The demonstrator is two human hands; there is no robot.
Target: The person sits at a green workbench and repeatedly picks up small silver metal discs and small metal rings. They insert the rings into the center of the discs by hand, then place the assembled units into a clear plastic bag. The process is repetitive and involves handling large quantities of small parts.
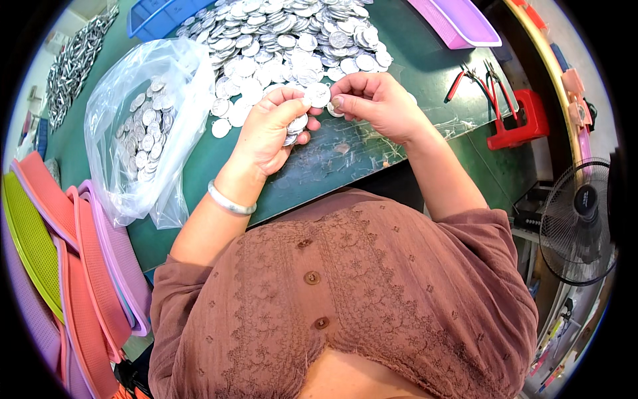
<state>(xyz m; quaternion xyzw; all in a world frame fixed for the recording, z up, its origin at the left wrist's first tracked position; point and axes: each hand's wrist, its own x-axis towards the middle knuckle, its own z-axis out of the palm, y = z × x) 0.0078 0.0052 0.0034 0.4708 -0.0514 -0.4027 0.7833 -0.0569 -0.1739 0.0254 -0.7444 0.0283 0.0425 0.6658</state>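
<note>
Several round silver discs sat stacked in the left hand, fingers curled shut around them. The right hand pinched one more disc just beside that stack, the heap lying beyond both hands on the green surface. Gathering looked underway; adding this disc would need flat, square alignment.

Disc pile behind hands, bag left, pliers right, on table
</note>
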